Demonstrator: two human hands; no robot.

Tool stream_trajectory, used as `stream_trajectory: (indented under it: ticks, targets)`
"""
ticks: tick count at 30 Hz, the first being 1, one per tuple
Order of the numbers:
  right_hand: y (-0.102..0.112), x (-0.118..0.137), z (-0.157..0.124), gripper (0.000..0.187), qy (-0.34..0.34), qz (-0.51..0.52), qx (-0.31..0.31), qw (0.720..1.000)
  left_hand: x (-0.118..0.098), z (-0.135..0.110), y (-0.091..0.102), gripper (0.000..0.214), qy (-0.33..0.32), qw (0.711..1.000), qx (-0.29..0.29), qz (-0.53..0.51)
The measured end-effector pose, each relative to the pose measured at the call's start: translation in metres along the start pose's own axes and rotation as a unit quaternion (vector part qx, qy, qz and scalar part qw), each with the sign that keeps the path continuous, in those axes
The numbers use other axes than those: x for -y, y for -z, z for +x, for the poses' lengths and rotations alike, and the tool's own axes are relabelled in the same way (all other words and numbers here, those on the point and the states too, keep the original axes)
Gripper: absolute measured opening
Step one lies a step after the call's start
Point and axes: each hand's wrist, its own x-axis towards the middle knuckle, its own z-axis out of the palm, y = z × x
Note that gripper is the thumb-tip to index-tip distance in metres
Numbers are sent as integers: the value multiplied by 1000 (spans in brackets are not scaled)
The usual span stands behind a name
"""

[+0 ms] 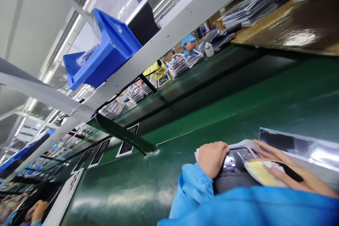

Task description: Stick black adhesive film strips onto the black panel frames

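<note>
At the lower right of the frame, we gripped the near edge of a dark glossy panel [235, 164] with our left hand [212, 157], fingers curled tight on it. Our right hand [280, 164] lay flat, pressing a yellowish cloth [261, 173] onto the panel, on the green conveyor belt [185, 141].
</note>
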Motion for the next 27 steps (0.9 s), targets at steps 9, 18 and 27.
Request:
stream_trajectory:
  ticks: [9,18,27]
  targets:
    - [22,76,1,67,-68,65,60,994,7,-3,-15,10,-42,996,-59,47]
    - [23,86,0,68,-66,112,53,990,3,-6,-3,10,-23,996,-83,-9]
    - [18,81,4,54,-4,141,72,987,8,0,-19,19,-40,987,-140,-73]
